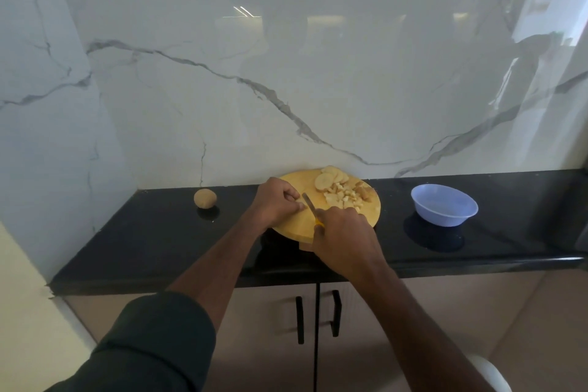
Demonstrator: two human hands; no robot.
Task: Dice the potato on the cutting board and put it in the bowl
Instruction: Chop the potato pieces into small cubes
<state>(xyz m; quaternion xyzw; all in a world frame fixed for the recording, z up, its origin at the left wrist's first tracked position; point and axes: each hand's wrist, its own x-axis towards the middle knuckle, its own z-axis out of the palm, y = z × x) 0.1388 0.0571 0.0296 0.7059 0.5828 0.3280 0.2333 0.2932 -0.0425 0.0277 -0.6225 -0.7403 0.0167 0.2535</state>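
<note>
On the round wooden board (296,223) at the desk's (159,242) near edge, the right hand (345,232) grips a yellow-handled knife (310,205), blade slanting away. Left of the blade, the left hand (278,202) curls its fingers down onto the board; what it holds is hidden. Pale dice (345,196) and slices (329,178) lie beyond the knife. Right of the board stands the bowl (444,205); left, a whole potato (205,198).

The counter (477,251) is glossy black, under a white marble wall (286,73) streaked with grey veins. On it sit a yellow-tan wooden cutting board (296,223) bearing pale cream potato slices (327,180) and dice (343,197), a tan-brown whole potato (205,198) and a pale lavender-blue bowl (444,205). The knife (313,210) shows a yellow handle, the sleeve (152,344) is dark green, and the beige cabinet doors (264,344) carry black handles (299,320).
</note>
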